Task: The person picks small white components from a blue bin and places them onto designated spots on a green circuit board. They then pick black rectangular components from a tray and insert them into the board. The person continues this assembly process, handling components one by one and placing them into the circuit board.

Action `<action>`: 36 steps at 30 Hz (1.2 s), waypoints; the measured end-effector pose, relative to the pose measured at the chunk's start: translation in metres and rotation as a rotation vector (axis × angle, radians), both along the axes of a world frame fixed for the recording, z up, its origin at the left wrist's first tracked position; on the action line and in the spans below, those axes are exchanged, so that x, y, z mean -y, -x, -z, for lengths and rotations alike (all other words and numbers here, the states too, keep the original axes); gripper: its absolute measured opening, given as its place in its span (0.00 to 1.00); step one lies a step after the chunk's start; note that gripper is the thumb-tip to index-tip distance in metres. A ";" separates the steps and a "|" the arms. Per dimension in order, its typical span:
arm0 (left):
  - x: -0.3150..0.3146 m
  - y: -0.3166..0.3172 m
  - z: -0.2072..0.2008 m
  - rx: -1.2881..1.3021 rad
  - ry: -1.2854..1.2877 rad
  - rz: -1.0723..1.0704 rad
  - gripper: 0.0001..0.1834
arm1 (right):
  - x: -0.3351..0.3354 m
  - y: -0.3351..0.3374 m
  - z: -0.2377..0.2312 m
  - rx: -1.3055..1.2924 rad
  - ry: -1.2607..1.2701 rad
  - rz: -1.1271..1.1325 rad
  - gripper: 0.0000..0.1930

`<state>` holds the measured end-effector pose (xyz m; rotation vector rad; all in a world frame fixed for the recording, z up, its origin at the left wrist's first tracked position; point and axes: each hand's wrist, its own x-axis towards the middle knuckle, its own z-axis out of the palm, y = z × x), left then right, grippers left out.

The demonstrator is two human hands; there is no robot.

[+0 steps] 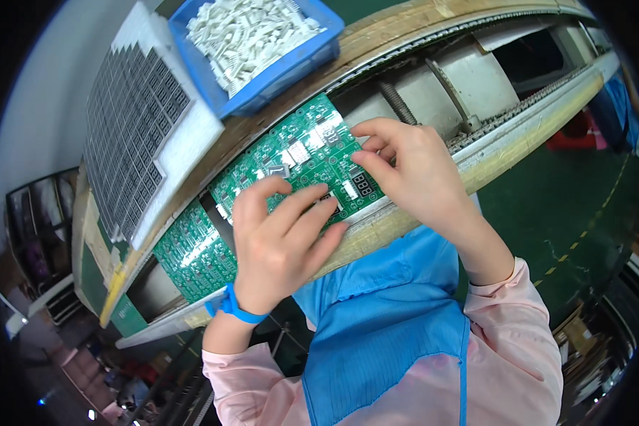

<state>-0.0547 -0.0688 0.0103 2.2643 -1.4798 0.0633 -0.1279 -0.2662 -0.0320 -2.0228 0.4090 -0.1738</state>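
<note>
Bare left hand, fingers spread, and curled right hand apart at glossy green circuit board; grips unclear; stray brush could tilt black digit display.

The green circuit board has the left grip spread over its near side, the right grip at its right edge, and a blue plastic bin of white connectors beyond it.

Downward head-worn fisheye view, close above hands
</note>
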 end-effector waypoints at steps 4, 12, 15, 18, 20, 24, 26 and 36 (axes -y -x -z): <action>0.000 0.006 0.012 0.050 -0.018 -0.013 0.16 | 0.000 0.001 -0.003 -0.029 0.069 -0.019 0.10; 0.004 0.009 0.007 0.123 -0.098 -0.014 0.14 | 0.003 0.005 0.000 -0.007 0.135 -0.042 0.08; 0.007 0.007 0.007 0.098 -0.095 0.001 0.13 | 0.003 0.005 -0.002 0.003 0.140 -0.045 0.07; 0.010 0.009 0.007 0.069 -0.067 -0.012 0.13 | 0.003 0.005 -0.003 0.035 0.142 -0.044 0.07; 0.012 0.010 0.005 0.018 -0.081 -0.025 0.13 | 0.003 0.006 -0.004 0.014 0.142 -0.041 0.07; 0.019 0.010 -0.001 -0.024 -0.123 -0.027 0.13 | 0.004 0.005 -0.002 0.022 0.165 -0.043 0.05; 0.019 0.011 -0.003 -0.024 -0.137 -0.038 0.13 | 0.004 0.005 -0.002 0.006 0.190 -0.052 0.04; 0.024 0.013 -0.013 -0.062 -0.229 -0.056 0.12 | 0.004 0.005 0.000 0.036 0.154 -0.049 0.04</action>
